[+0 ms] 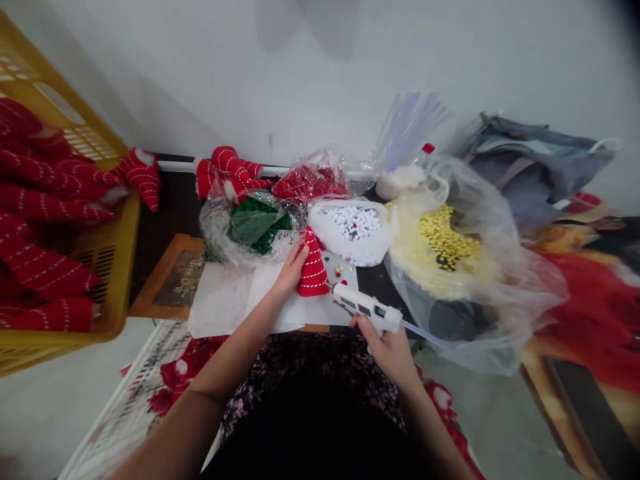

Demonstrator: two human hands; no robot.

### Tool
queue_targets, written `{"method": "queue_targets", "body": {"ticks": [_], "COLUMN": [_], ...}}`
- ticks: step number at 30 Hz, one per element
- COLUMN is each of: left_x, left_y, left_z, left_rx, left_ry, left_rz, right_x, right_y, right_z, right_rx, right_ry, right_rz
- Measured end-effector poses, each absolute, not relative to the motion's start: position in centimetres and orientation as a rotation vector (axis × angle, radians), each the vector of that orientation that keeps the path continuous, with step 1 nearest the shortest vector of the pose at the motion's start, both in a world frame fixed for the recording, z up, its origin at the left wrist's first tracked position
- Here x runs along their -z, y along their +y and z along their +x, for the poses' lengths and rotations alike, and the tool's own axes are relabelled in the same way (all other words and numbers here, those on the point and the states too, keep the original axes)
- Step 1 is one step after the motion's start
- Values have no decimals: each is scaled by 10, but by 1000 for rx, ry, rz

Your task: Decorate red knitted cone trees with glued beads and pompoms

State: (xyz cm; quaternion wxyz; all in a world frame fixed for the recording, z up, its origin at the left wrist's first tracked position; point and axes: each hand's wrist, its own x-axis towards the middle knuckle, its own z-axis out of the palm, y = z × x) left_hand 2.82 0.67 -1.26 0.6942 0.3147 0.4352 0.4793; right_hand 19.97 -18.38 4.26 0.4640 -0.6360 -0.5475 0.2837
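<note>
Holding a white hot-glue gun [367, 307] in the curled fingers of the right hand [393, 353], tip near a red white-striped fabric cone [313, 267] steadied by the left hand [290, 270], fingers pressed together.

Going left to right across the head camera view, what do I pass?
Yellow plastic crate, left hand, red striped fabric cone, white hot glue gun, yellow beads, grey cloth bag.

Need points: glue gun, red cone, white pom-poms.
glue gun [367, 307], head view, on the white body
red cone [313, 270], head view, on the striped side
white pom-poms [353, 223], head view, on the middle of the heap
</note>
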Motion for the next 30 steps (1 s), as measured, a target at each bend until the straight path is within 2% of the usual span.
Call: {"method": "queue_targets", "body": {"ticks": [13,30], "left_x": [2,10], "left_y": [2,7], "left_z": [32,31], "left_rx": [-1052,-1076], "left_ry": [917,989], "left_rz": [703,696], "right_x": [-35,-24], "right_y": [-181,-188], "right_z": [197,204], "right_rx": [-657,-589], "right_ry": [-1428,-1465], "right_rz": [-1630,-1672]}}
